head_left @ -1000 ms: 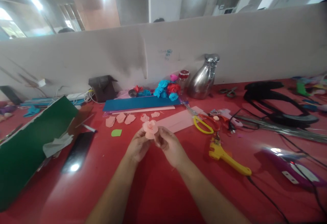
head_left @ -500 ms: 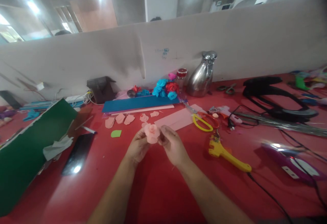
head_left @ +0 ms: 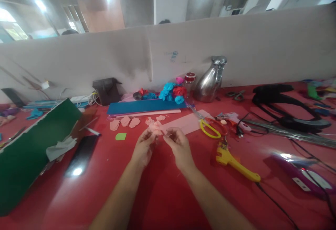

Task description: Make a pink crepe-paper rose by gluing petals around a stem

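A pink paper flower (head_left: 156, 126) is between my two hands, its top tilted away. My left hand (head_left: 143, 148) pinches it low on the left side, fingers closed. From the right, my right hand (head_left: 181, 149) grips the flower's lower right edge between thumb and fingertips. The underside where the fingers meet is too blurred to make out. Just beyond lie several loose pink petals (head_left: 125, 121) and a pink paper strip (head_left: 188, 123). A small lime-green paper piece (head_left: 120, 136) rests left of my left hand.
Yellow-handled scissors (head_left: 210, 129) and a yellow glue gun (head_left: 237, 163) with a trailing cord lie at right. Behind stand a metal jug (head_left: 210, 79) and blue flowers (head_left: 168, 91). A phone (head_left: 81, 155) and a green board (head_left: 34, 156) are at left.
The flower has tipped away, so its face shows less and its lower edge more. My right fingers have shifted to that edge. The whole view has moved slightly.
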The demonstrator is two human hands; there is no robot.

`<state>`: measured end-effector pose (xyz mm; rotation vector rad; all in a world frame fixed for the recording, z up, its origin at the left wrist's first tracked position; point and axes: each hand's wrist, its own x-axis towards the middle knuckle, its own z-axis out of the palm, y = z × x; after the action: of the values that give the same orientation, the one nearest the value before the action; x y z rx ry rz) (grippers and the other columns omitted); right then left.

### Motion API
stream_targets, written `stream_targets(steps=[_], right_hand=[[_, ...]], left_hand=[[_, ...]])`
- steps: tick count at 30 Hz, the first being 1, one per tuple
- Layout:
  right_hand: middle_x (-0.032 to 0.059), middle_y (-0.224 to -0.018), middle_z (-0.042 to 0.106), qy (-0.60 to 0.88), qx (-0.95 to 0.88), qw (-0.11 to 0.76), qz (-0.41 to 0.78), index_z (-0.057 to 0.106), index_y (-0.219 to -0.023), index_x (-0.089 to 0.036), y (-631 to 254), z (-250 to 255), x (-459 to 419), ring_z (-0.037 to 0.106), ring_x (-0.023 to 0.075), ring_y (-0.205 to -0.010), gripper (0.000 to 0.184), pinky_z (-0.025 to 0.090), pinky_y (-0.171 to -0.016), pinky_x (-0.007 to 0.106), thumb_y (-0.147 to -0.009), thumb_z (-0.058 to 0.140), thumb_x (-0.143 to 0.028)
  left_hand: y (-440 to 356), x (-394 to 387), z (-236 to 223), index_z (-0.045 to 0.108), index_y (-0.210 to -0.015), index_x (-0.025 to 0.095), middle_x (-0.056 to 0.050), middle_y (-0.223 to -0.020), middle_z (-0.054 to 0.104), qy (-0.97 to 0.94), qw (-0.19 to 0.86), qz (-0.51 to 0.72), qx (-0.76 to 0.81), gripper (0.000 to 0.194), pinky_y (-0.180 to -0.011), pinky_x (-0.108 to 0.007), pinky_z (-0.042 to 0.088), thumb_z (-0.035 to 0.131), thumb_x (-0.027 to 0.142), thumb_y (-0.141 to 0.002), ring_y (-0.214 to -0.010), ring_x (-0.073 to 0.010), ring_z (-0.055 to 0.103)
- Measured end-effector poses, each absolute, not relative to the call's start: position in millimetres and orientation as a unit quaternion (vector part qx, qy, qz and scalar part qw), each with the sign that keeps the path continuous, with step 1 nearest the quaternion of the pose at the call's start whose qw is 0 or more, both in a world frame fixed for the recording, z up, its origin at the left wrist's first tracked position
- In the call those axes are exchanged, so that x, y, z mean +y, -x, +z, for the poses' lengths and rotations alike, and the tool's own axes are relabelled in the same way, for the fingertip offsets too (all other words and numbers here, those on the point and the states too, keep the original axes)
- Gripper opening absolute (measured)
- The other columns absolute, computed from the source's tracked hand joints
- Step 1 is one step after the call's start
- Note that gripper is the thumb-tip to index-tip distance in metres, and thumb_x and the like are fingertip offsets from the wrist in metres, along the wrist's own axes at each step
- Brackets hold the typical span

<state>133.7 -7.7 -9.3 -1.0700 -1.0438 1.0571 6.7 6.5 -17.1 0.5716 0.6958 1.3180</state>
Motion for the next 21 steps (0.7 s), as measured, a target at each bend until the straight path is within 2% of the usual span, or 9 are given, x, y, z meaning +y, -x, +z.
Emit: stream_targets(steps=[2, 6, 13, 19, 21], right_hand=[[-0.0004, -0.081, 0.056, 0.49, -0.496, 0.598, 0.395, 0.056, -0.086, -0.022, -133, -10, -9, 0.048, 0.0125, -0.067, 0.02, 0.041, -0.063, 0.026, -0.071, 0.066, -0.029], [0.0005, -0.081, 0.058, 0.526, -0.55, 0.571, 0.308, 0.055, -0.083, -0.021, -130, -11, -10, 0.049, 0.013, -0.065, 0.016, 0.042, -0.064, 0.027, -0.073, 0.064, -0.03], [0.0017, -0.077, 0.06, 0.538, -0.566, 0.573, 0.25, 0.058, -0.078, -0.021, -129, -10, -12, 0.05, 0.0143, -0.065, 0.009, 0.042, -0.063, 0.028, -0.076, 0.06, -0.03], [0.0029, -0.079, 0.06, 0.523, -0.604, 0.572, 0.187, 0.059, -0.078, -0.022, -131, -10, -11, 0.051, 0.0157, -0.067, 0.002, 0.043, -0.065, 0.03, -0.078, 0.057, -0.024], [0.0032, -0.081, 0.06, 0.513, -0.62, 0.571, 0.165, 0.059, -0.082, -0.024, -133, -10, -11, 0.052, 0.0168, -0.069, 0.006, 0.044, -0.067, 0.032, -0.078, 0.055, -0.021]], left_hand=[[-7, 6, -17, 0.059, -0.076, 0.017, 0.003, -0.069, 0.058, -0.242, 0.709, 0.581, 0.318, 0.02, -0.059, -0.018, 0.042, 0.075, 0.018, -0.063, -0.057, -0.0053, 0.051], [-11, 1, -14, 0.058, -0.075, 0.016, 0.004, -0.069, 0.057, -0.214, 0.735, 0.559, 0.319, 0.022, -0.058, -0.018, 0.043, 0.076, 0.017, -0.062, -0.057, -0.0045, 0.051], [-17, -3, -10, 0.058, -0.075, 0.015, 0.003, -0.069, 0.058, -0.201, 0.748, 0.55, 0.314, 0.023, -0.058, -0.018, 0.043, 0.077, 0.016, -0.061, -0.055, -0.0044, 0.05], [-15, -1, -15, 0.058, -0.076, 0.015, 0.003, -0.067, 0.056, -0.205, 0.749, 0.549, 0.308, 0.023, -0.056, -0.018, 0.041, 0.076, 0.016, -0.062, -0.055, -0.0044, 0.049], [-15, 0, -17, 0.058, -0.077, 0.016, 0.003, -0.067, 0.056, -0.206, 0.748, 0.548, 0.312, 0.024, -0.056, -0.018, 0.041, 0.076, 0.015, -0.061, -0.055, -0.0047, 0.049]])
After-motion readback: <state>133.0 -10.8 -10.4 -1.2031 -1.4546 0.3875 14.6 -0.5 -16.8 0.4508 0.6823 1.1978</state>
